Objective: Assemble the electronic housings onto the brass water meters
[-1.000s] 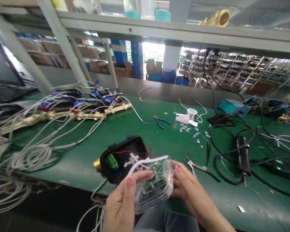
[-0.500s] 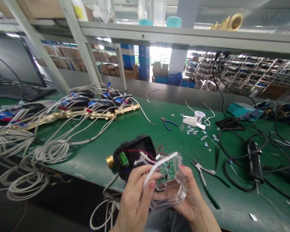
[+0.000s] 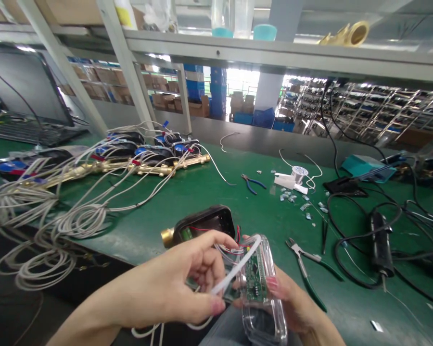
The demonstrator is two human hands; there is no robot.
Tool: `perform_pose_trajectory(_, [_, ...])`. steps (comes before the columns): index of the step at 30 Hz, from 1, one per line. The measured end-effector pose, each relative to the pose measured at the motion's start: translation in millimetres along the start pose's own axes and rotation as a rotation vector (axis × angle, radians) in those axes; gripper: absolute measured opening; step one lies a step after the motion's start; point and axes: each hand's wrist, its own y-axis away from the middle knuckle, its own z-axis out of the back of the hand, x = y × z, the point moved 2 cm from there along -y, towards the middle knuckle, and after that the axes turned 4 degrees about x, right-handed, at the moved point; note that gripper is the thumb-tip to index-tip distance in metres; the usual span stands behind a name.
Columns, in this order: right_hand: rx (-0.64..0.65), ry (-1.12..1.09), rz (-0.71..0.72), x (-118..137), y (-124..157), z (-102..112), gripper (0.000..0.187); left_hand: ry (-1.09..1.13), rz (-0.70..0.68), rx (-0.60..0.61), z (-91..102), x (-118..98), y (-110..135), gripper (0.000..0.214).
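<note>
My right hand (image 3: 292,298) grips a clear plastic cover (image 3: 269,307) from its right side, fingers partly hidden behind it. A green circuit board (image 3: 254,276) sits inside the cover, which is tilted nearly on edge. From its top a white sealing strip (image 3: 238,269) runs slantwise down to my left hand (image 3: 187,278), where thumb and curled fingers close about its lower end. My left index fingertip lies by thin wires at the cover's edge. Behind that hand is a black meter housing (image 3: 216,216) with a brass fitting (image 3: 167,237); the hand hides part of it.
Green-handled cutters (image 3: 306,262) and tweezers (image 3: 324,235) lie to the right, near a black tool with a cord (image 3: 378,240). Small blue-handled pliers (image 3: 252,183) and a wire spool (image 3: 299,174) lie farther back. Brass meters with coiled cables (image 3: 151,166) crowd the left.
The cover has turned more edge-on and dropped slightly. My left hand has swung to the left and now covers part of the black housing, which also sits at a different tilt.
</note>
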Motion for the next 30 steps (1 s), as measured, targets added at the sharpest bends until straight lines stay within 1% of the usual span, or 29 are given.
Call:
perform_pose_trajectory(1, [0.004, 0.026, -0.012, 1, 0, -2, 0.083, 0.021, 0.073, 0.074, -2.3, -3, -1, 0.048])
perform_pose_trajectory(2, [0.013, 0.052, -0.021, 3, -1, -4, 0.084, 0.021, 0.131, 0.1, -3.8, -4, -4, 0.047])
perform_pose_trajectory(3, [0.027, 0.072, -0.028, 4, -1, -6, 0.084, 0.004, 0.168, 0.085, -4.8, -5, -9, 0.044])
perform_pose_trajectory(5, [0.043, 0.088, -0.035, 6, -3, -10, 0.083, -0.048, 0.17, 0.021, -6.7, -4, -20, 0.035])
perform_pose_trajectory(7, [0.045, 0.082, -0.028, 6, -7, -13, 0.077, -0.066, 0.139, 0.004, -10.4, -1, -32, 0.029])
perform_pose_trajectory(9, [0.038, 0.079, 0.004, 6, -12, -16, 0.069, -0.075, 0.128, 0.014, -14.3, 2, -39, 0.028])
perform_pose_trajectory(10, [0.033, 0.08, 0.02, 6, -14, -17, 0.065, -0.106, 0.113, -0.014, -15.1, 3, -41, 0.029])
perform_pose_trajectory(11, [0.023, 0.078, 0.033, 6, -15, -17, 0.063, -0.16, 0.086, -0.084, -14.4, 4, -43, 0.031])
perform_pose_trajectory(14, [-0.04, 0.036, 0.048, 3, -16, -17, 0.063, -0.346, 0.012, -0.359, -7.2, 2, -43, 0.037])
perform_pose_trajectory(16, [-0.093, 0.0, 0.068, 2, -14, -16, 0.065, -0.439, 0.018, -0.473, -0.8, 1, -42, 0.038])
perform_pose_trajectory(20, [-0.179, -0.06, 0.118, 1, -10, -12, 0.062, -0.552, 0.049, -0.625, 10.8, -2, -38, 0.037])
perform_pose_trajectory(22, [-0.202, -0.071, 0.138, 2, -11, -10, 0.063, -0.58, 0.05, -0.664, 13.3, -5, -32, 0.038])
perform_pose_trajectory(24, [-0.223, -0.072, 0.155, 3, -13, -5, 0.066, -0.612, 0.022, -0.724, 14.1, -11, -21, 0.038])
perform_pose_trajectory(27, [-0.263, -0.076, 0.148, 1, -18, 5, 0.063, -0.598, -0.048, -0.903, 15.4, -22, 0, 0.04])
perform_pose_trajectory(28, [-0.269, -0.072, 0.135, -1, -19, 7, 0.06, -0.576, -0.072, -0.936, 15.8, -25, 6, 0.04])
perform_pose_trajectory(29, [-0.271, -0.062, 0.117, -2, -20, 8, 0.058, -0.55, -0.084, -0.924, 15.8, -26, 10, 0.04])
perform_pose_trajectory(30, [-0.271, -0.05, 0.101, -3, -20, 7, 0.055, -0.522, -0.083, -0.871, 15.3, -25, 11, 0.039])
